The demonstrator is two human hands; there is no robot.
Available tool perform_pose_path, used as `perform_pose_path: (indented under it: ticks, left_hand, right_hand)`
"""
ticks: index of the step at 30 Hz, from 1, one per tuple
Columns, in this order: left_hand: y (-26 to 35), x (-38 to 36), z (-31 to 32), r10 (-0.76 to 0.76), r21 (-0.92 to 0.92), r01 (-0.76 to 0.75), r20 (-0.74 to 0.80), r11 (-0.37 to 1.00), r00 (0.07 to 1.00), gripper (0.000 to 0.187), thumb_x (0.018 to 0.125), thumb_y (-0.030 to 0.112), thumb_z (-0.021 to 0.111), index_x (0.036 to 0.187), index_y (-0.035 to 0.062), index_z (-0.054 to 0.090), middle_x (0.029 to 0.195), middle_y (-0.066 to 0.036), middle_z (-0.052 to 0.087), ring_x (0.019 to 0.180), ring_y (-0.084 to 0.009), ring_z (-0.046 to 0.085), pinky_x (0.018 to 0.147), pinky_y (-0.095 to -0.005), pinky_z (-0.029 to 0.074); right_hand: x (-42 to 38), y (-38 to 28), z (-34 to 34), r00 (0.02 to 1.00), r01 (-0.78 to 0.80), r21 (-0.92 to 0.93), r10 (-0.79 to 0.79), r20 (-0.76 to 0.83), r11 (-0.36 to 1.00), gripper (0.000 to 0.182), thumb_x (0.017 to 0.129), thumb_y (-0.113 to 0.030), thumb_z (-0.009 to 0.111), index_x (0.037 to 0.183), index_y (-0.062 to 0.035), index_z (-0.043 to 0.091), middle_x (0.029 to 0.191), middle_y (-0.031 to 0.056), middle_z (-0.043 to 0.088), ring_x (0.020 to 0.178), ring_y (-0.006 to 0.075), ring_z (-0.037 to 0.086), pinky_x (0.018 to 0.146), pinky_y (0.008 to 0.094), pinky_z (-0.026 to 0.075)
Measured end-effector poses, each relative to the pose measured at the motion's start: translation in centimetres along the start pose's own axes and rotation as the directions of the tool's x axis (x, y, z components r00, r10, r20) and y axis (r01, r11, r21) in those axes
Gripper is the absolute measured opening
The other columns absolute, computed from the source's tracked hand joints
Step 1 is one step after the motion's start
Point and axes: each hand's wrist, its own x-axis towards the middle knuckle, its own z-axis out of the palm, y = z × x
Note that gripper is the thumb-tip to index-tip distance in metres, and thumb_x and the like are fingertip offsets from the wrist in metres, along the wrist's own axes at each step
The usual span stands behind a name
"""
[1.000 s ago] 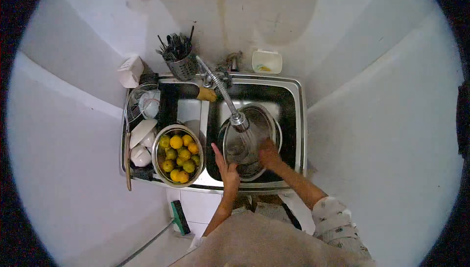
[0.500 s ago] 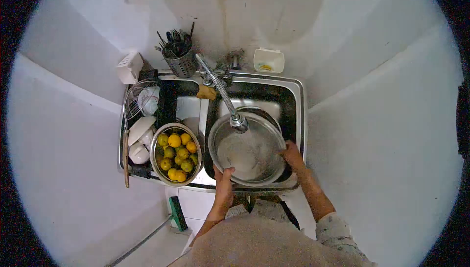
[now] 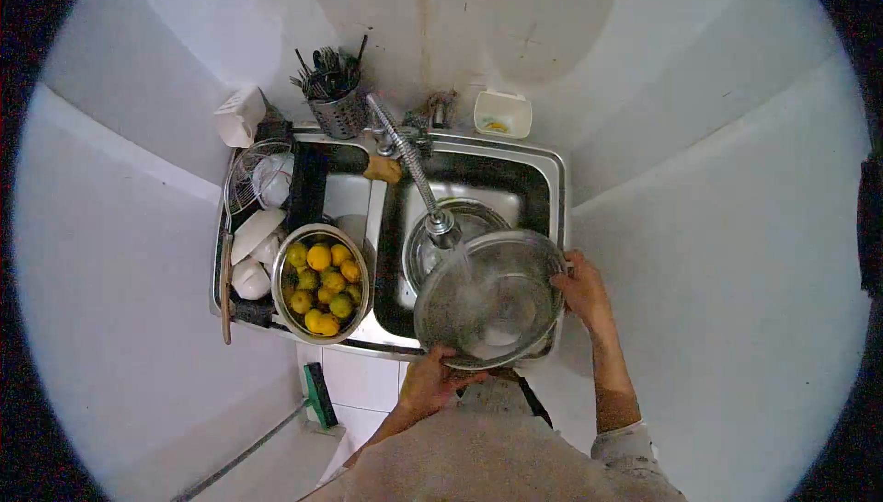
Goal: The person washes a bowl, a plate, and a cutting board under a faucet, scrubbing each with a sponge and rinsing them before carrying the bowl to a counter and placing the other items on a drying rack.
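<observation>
A large round metal basin (image 3: 515, 281) is held tilted over the front right part of the sink. My left hand (image 3: 432, 382) grips its near rim, thumb on the inside. On the right rim my right hand (image 3: 581, 292) is closed, with the thumb inside the basin. Water runs from the faucet's spray head (image 3: 442, 226) into the basin near its left side. Under the faucet another metal bowl (image 3: 418, 258) rests in the right sink compartment, partly hidden by the basin.
Left of the basin stands a metal bowl (image 3: 279, 292) of green and yellow citrus fruits. Further left are white bowls (image 3: 254, 237) and a wire strainer (image 3: 241, 180). Behind are a cutlery holder (image 3: 340, 115), a brown sponge (image 3: 382, 169) and a white soap box (image 3: 503, 115).
The basin has moved right and towards me with both hands on it, uncovering more of the bowl beneath. Water is now visible falling from the spray head. The view has shifted slightly.
</observation>
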Motion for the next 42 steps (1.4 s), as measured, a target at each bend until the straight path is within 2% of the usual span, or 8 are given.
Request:
perform_pose_path:
  ticks: [2,4,8,9,13,16,23,42]
  left_hand:
    - [-0.6,-0.1,-1.1,0.114,0.367,-0.167,0.161,0.915,0.98,0.038,0.086,0.011,0.04,0.119,-0.0036,0.028,0.12,-0.021,0.041,0.11,-0.0363,0.046,0.086,-0.0486,0.048]
    - [2.0,-1.8,1.8,-0.089,-0.195,0.099,0.06,0.976,0.994,0.041,0.085,0.012,0.044,0.12,-0.0024,0.028,0.119,-0.02,0.043,0.108,-0.0358,0.048,0.087,-0.0455,0.048]
    - [1.5,-1.6,1.1,-0.104,-0.278,0.093,-0.023,0.956,0.994,0.038,0.084,0.009,0.047,0.118,-0.0006,0.033,0.116,-0.019,0.045,0.102,-0.0345,0.051,0.089,-0.0425,0.047]
    - [0.4,-0.3,-0.8,-0.036,0.15,0.031,0.029,0.988,0.999,0.038,0.082,0.008,0.05,0.117,-0.0003,0.037,0.115,-0.018,0.047,0.1,-0.0331,0.053,0.089,-0.0407,0.047]
    - [0.7,1.6,-1.3,0.278,0.913,-0.385,0.339,0.133,0.899,0.038,0.078,0.004,0.054,0.114,-0.0007,0.044,0.107,-0.014,0.053,0.095,-0.028,0.054,0.084,-0.0367,0.046]
    - [-2.8,8.3,-3.5,0.35,0.908,-0.399,0.419,-0.132,0.838,0.04,0.075,0.004,0.057,0.114,-0.0002,0.046,0.102,-0.011,0.056,0.094,-0.0242,0.055,0.08,-0.0333,0.045]
    - [-8.9,16.1,1.6,0.143,0.262,-0.208,0.246,0.942,0.959,0.029,0.078,0.007,0.057,0.106,0.0023,0.052,0.098,-0.008,0.058,0.087,-0.0234,0.057,0.079,-0.0347,0.046]
    - [-10.1,16.3,7.1,0.097,0.156,-0.141,0.264,0.978,0.96,0.022,0.079,0.008,0.056,0.1,0.0021,0.054,0.095,-0.009,0.059,0.083,-0.0236,0.058,0.078,-0.0362,0.048]
  right_hand:
    - [0.4,2.2,1.0,0.994,-0.087,0.023,0.086,0.067,0.996,0.034,0.072,-0.01,0.061,0.104,-0.0021,0.052,0.078,0.0127,0.061,0.063,0.0231,0.056,0.054,0.0333,0.044]
    - [0.5,2.5,1.5,0.976,-0.176,0.044,0.168,0.137,0.983,0.036,0.071,-0.015,0.064,0.104,-0.0035,0.056,0.089,0.0174,0.063,0.081,0.0324,0.061,0.07,0.0383,0.048]
    - [0.0,0.0,1.1,0.983,-0.151,-0.012,0.152,0.107,0.988,0.041,0.07,-0.014,0.064,0.107,-0.0006,0.051,0.08,0.0163,0.061,0.067,0.0281,0.058,0.057,0.0372,0.046]
    - [0.0,-0.7,0.8,0.999,-0.035,-0.147,0.037,0.01,0.989,0.044,0.07,-0.017,0.066,0.108,-0.0011,0.052,0.086,0.0206,0.062,0.081,0.0352,0.06,0.07,0.0421,0.048]
    - [-1.7,-3.7,0.0,0.992,0.072,-0.148,-0.086,-0.092,0.986,0.044,0.067,-0.008,0.062,0.108,-0.003,0.046,0.073,0.0167,0.059,0.066,0.0335,0.06,0.064,0.0391,0.045]
    - [-3.9,-6.7,0.3,0.995,0.018,-0.17,-0.034,-0.09,0.985,0.043,0.069,-0.006,0.06,0.108,-0.0052,0.042,0.071,0.015,0.059,0.064,0.0305,0.06,0.061,0.038,0.045]
    - [-6.0,-9.6,1.8,0.984,0.165,-0.318,-0.179,-0.014,0.934,0.04,0.072,-0.007,0.057,0.108,-0.0046,0.042,0.068,0.0129,0.057,0.062,0.0299,0.059,0.059,0.0383,0.046]
    - [-4.2,-11.4,-1.8,0.951,0.165,-0.259,-0.223,-0.213,0.952,0.039,0.069,-0.006,0.058,0.106,-0.0068,0.047,0.057,0.0093,0.049,0.051,0.0215,0.052,0.051,0.0326,0.043]
